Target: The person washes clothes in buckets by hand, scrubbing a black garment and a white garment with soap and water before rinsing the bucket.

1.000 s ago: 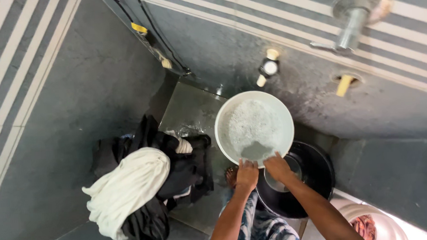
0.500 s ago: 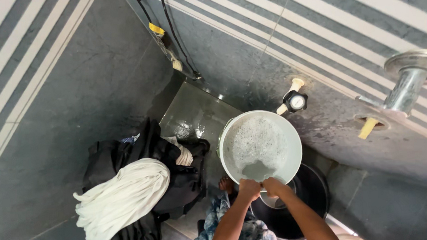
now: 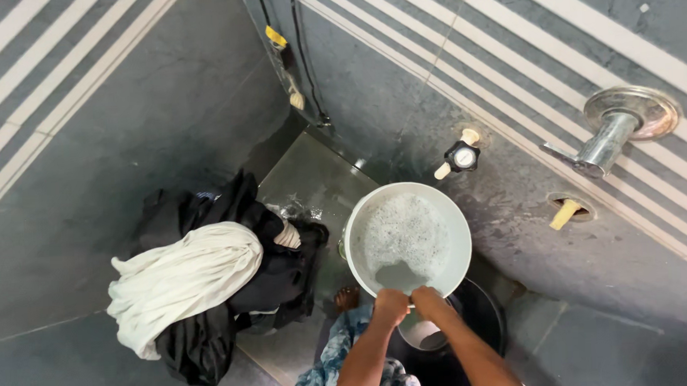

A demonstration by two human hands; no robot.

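- The left hand (image 3: pixel 391 300) and right hand (image 3: pixel 424 296) were both closed tight on the near rim of the white bucket (image 3: pixel 458 246), side by side — likely to steady its weight.
- The bucket, holding foamy water (image 3: pixel 401 233), was lifted above a black tub (image 3: pixel 484 318).
- A heap of white and black clothes (image 3: pixel 208 284) lay to its left on the wet floor (image 3: pixel 312 179) — well apart from the hands.

The hands have closed together on the near rim of the white bucket (image 3: pixel 407 240), now lifted slightly.
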